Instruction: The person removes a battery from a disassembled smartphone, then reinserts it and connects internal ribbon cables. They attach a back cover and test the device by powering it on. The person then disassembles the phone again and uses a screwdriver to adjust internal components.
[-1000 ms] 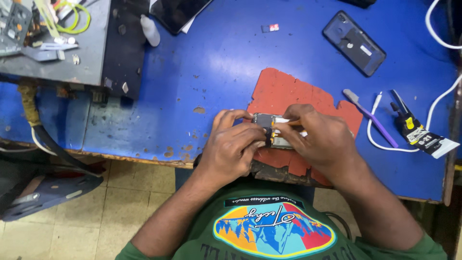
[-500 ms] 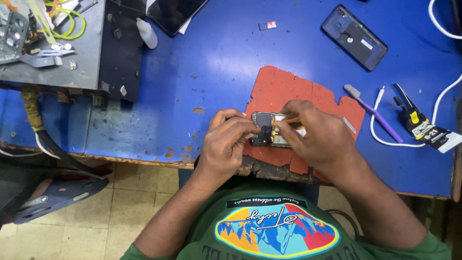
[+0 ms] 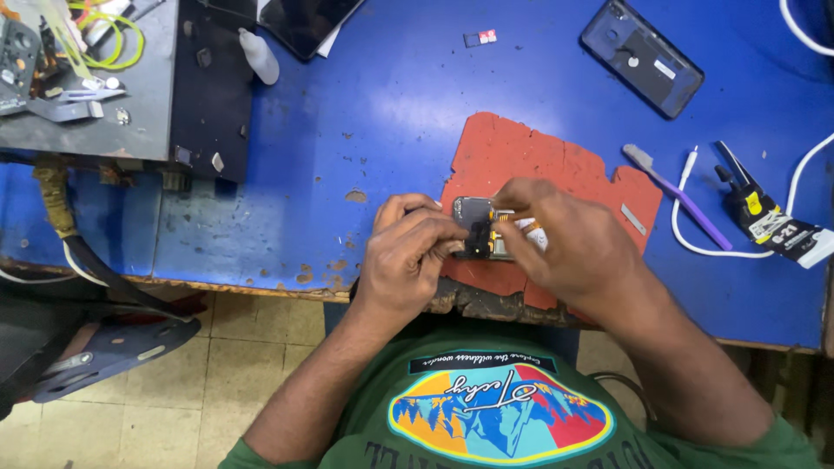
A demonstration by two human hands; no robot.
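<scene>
Bright even overhead light, soft shadows, sharp focus.

Two hands are working here — the left hand [image 3: 408, 256] and the right hand [image 3: 569, 247] — sharing one small opened device [image 3: 479, 227]. One red mat [image 3: 530, 156], one phone case [image 3: 641, 56], one purple brush [image 3: 678, 196], one white bottle [image 3: 259, 56] are lying around.

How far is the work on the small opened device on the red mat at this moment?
Done: the device lies opened on the red mat, its inner parts bare. In hand: the left hand steadies it at its near edge while the right hand works on its right side; what its fingers hold is hidden. Left: nothing is closed up yet, and a dark phone back cover lies apart on the blue table.
</scene>
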